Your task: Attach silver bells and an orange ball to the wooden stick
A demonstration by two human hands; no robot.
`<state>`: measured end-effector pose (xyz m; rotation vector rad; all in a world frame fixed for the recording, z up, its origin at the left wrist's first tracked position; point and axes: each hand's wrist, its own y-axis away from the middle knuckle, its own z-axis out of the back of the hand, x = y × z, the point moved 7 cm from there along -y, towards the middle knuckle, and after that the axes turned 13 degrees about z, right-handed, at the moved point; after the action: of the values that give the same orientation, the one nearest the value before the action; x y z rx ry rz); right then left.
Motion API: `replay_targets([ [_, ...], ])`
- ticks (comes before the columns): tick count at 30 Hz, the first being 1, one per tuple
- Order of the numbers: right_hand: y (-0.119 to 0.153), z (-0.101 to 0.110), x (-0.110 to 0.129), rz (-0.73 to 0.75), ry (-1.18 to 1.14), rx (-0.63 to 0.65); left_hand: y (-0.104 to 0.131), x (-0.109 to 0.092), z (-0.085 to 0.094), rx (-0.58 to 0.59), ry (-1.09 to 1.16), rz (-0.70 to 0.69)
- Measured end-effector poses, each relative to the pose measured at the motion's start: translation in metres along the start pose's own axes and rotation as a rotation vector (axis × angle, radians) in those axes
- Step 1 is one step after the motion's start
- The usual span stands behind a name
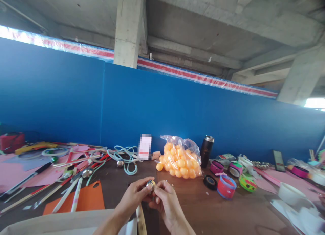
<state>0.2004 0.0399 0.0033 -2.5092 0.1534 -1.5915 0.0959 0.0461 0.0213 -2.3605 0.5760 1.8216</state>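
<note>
Between the fingertips of both hands, low in the middle of the head view, is a small shiny silver ball (pixel 150 183) with a yellowish reflection. My left hand (pixel 134 197) pinches it from the left with thumb and forefinger. From the right, my right hand (pixel 166 199) closes its thumb and curled fingers against it. The fingers cover most of the ball's underside. A wooden stick (pixel 141 219) lies just below the hands. Behind them stands a clear plastic bag (pixel 181 159) full of orange balls, with one loose orange ball (pixel 159 167) at its left.
A pale tray (pixel 61 225) sits front left beside an orange sheet (pixel 88 197) and scattered sticks. Light-blue cord (pixel 130 169) lies behind. Rightward are a black bottle (pixel 207 150), tape roll (pixel 210 182), red-blue container (pixel 226 187) and white cup (pixel 290 193). A blue partition (pixel 177 103) closes the back.
</note>
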Motion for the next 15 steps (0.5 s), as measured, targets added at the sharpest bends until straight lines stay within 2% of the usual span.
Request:
replay_targets([
  [4, -0.001, 0.001, 0.000, 0.015, 0.001, -0.008, -0.001, 0.000, 0.001, -0.013, -0.026, -0.003],
  [11, -0.001, -0.007, 0.008, 0.057, -0.138, 0.056, -0.005, 0.003, 0.003, -0.001, 0.105, 0.011],
  [15, -0.001, -0.008, 0.011, 0.084, -0.105, 0.055, -0.005, 0.003, 0.005, 0.001, 0.125, 0.016],
])
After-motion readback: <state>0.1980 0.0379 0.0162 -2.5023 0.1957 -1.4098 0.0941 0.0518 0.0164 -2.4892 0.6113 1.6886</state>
